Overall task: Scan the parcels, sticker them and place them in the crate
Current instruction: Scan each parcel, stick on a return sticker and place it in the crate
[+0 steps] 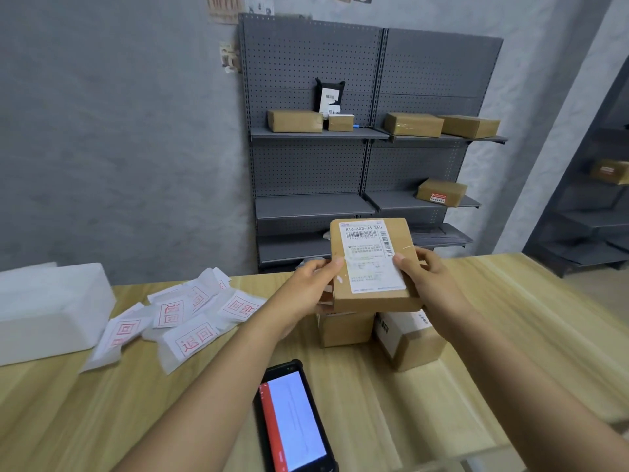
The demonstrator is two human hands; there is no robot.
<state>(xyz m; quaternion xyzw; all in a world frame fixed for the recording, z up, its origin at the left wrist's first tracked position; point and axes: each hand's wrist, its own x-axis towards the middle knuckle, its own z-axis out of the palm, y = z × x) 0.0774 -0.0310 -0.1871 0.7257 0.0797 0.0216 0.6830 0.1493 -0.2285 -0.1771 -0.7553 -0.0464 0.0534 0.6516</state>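
Stretching across the whole near side of the room, the pale wooden table (510, 335) carries everything in play, and behind it a grey pegboard shelving unit (340, 172) stands against the wall with several brown boxes (413, 124) on its shelves. At the table's left end sits a white foam crate (51, 311), and just beside it lies a loose heap of white stickers (183, 318) printed in red. Two more parcels (412, 345) rest on the table under the person's hands, one brown, one partly white.

Above those, a brown parcel (372, 264) is held up off the table, tilted so its labelled face looks back at the person. Its long axis runs up and away from them, barcode end at the top. The left hand (313, 284) grips the left edge, thumb pressed onto the front face, the other fingers hidden behind. The right hand (425, 274) grips the right edge likewise, thumb on the label's edge.

Nearest the person, a black handheld scanner (292, 417) lies flat, its screen lit, its length pointing away from them.
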